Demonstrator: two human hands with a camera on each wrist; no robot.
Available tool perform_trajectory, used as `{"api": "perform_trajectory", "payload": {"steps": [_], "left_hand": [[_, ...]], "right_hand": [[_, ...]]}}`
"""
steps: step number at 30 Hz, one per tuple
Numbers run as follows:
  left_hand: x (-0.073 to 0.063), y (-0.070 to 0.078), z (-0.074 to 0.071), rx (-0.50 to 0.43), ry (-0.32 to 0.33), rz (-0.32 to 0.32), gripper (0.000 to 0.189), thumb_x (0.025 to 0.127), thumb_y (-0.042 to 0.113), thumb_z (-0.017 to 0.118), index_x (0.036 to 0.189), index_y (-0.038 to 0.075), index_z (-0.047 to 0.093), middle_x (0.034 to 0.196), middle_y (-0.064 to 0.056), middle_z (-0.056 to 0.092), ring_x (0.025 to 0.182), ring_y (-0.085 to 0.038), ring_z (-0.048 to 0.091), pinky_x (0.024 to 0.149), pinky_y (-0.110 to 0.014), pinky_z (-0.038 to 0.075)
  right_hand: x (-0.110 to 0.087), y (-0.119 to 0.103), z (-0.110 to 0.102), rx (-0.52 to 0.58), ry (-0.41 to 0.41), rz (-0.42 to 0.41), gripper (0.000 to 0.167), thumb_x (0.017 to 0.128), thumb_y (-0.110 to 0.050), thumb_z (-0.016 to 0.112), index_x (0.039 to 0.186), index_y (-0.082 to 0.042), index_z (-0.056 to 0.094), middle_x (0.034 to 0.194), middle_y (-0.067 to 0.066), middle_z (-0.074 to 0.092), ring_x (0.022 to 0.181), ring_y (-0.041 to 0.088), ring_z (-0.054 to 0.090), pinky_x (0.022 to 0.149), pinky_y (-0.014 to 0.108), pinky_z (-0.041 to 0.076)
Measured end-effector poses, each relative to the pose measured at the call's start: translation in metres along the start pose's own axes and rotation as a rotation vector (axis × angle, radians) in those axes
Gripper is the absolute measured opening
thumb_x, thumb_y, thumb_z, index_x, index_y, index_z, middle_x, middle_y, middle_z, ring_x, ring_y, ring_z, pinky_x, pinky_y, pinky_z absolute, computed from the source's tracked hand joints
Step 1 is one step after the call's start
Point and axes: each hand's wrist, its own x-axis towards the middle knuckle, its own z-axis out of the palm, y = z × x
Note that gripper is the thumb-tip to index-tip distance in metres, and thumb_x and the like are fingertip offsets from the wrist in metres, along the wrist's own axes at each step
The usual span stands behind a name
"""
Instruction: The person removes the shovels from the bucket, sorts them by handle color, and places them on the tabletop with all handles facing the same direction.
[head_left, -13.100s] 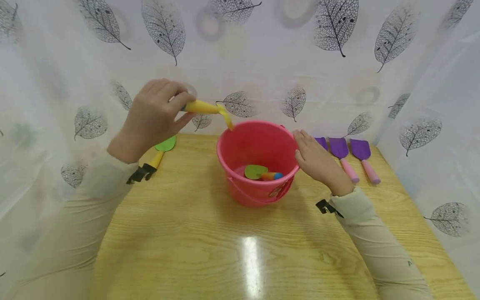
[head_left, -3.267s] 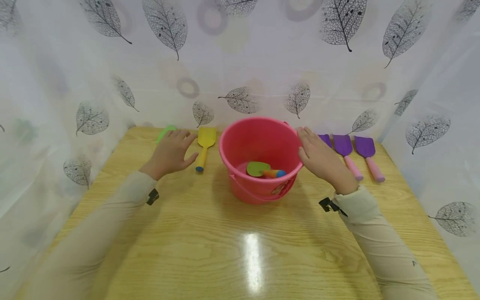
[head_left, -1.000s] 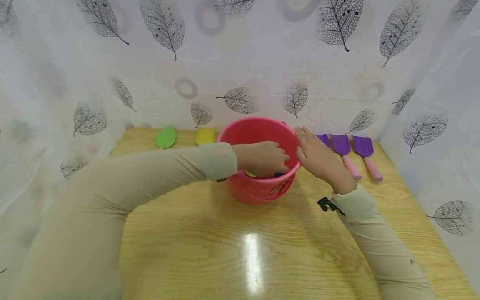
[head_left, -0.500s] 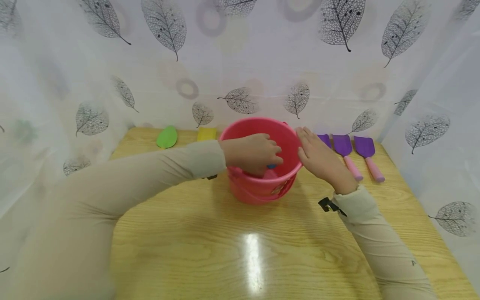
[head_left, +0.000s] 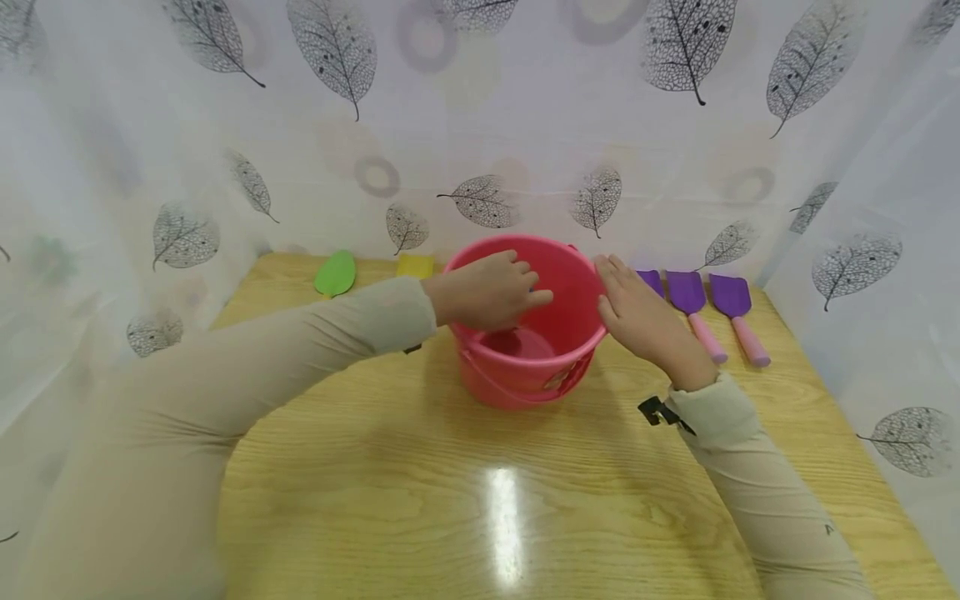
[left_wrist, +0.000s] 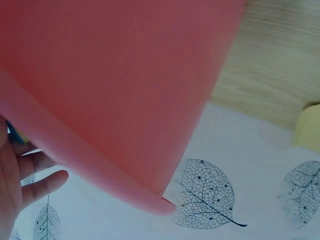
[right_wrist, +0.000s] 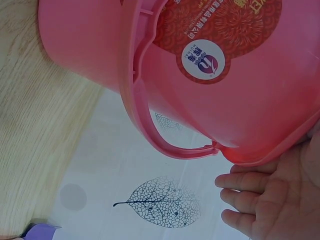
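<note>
A pink bucket [head_left: 517,383] stands on the table in the head view. My left hand [head_left: 487,292] is at the bucket's left rim, over its mouth, and grips a toy shovel. Hardly any of that shovel shows: in the left wrist view a bit of its blue and yellow handle [left_wrist: 17,134] sticks out by the fingers, and its blade is hidden behind hand and bucket. My right hand [head_left: 648,321] rests on the right rim with straight fingers. In the right wrist view its fingertips touch the rim, near the bucket's handle [right_wrist: 145,120].
To the left at the back of the table [head_left: 360,500] lie a green shovel [head_left: 336,273] and a yellow shovel [head_left: 415,266], both partly covered by the left arm. Several purple shovels [head_left: 686,292] with pink handles lie at the back right. A leaf-print curtain [head_left: 517,108] surrounds the table.
Earlier my left hand set a yellow shovel down at the back left. It then reached into the bucket, took the green-bladed shovel there, and has risen leftward to the rim. The right hand stayed.
</note>
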Motion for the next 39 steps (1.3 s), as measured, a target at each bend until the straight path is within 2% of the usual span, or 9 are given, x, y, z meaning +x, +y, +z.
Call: {"api": "perform_trajectory", "payload": {"steps": [7, 12, 19, 27, 34, 39], "left_hand": [[-0.003, -0.002, 0.005, 0.003, 0.039, -0.032, 0.038, 0.093, 0.039, 0.051, 0.121, 0.014, 0.052, 0.105, -0.006, 0.063, 0.096, -0.022, 0.059, 0.086, -0.036, 0.048], [-0.004, -0.001, 0.007, -0.023, 0.072, -0.103, 0.035, 0.09, 0.037, 0.057, 0.116, 0.014, 0.054, 0.105, -0.006, 0.063, 0.096, -0.023, 0.059, 0.087, -0.036, 0.05], [-0.006, -0.001, 0.01, -0.04, 0.078, -0.18, 0.035, 0.087, 0.038, 0.061, 0.111, 0.013, 0.056, 0.105, -0.006, 0.063, 0.098, -0.023, 0.058, 0.09, -0.036, 0.049], [-0.007, -0.001, 0.008, 0.035, 0.069, -0.216, 0.039, 0.087, 0.047, 0.058, 0.104, 0.013, 0.064, 0.103, -0.003, 0.066, 0.092, -0.02, 0.058, 0.08, -0.03, 0.047], [-0.013, 0.001, 0.007, 0.049, 0.092, -0.23, 0.023, 0.084, 0.032, 0.064, 0.096, 0.013, 0.068, 0.097, -0.001, 0.069, 0.089, -0.019, 0.059, 0.079, -0.029, 0.046], [-0.018, 0.002, 0.007, 0.054, 0.127, -0.242, 0.025, 0.084, 0.034, 0.065, 0.094, 0.012, 0.07, 0.094, -0.002, 0.07, 0.088, -0.02, 0.059, 0.079, -0.029, 0.047]], "right_hand": [[0.0, 0.0, 0.0, 0.001, 0.002, 0.002, 0.057, 0.099, -0.018, 0.029, 0.148, 0.006, 0.014, 0.154, 0.025, 0.017, 0.145, 0.04, 0.01, 0.118, 0.052, 0.013], [-0.001, 0.0, 0.0, -0.004, 0.006, -0.004, 0.057, 0.099, -0.019, 0.028, 0.147, 0.007, 0.014, 0.154, 0.025, 0.017, 0.144, 0.04, 0.01, 0.118, 0.052, 0.013], [0.0, 0.0, -0.001, -0.003, -0.002, 0.0, 0.057, 0.099, -0.019, 0.028, 0.148, 0.006, 0.013, 0.155, 0.024, 0.016, 0.145, 0.04, 0.01, 0.118, 0.052, 0.012], [0.001, -0.002, -0.001, -0.023, -0.009, -0.001, 0.057, 0.099, -0.018, 0.029, 0.147, 0.008, 0.014, 0.154, 0.026, 0.016, 0.144, 0.041, 0.01, 0.118, 0.053, 0.013], [0.001, -0.004, -0.003, -0.051, -0.022, 0.002, 0.057, 0.099, -0.019, 0.029, 0.147, 0.008, 0.013, 0.154, 0.026, 0.015, 0.144, 0.041, 0.009, 0.118, 0.054, 0.012], [0.001, -0.004, -0.004, -0.046, -0.037, 0.009, 0.057, 0.099, -0.02, 0.027, 0.147, 0.007, 0.011, 0.155, 0.025, 0.013, 0.145, 0.041, 0.008, 0.118, 0.053, 0.011]]}}
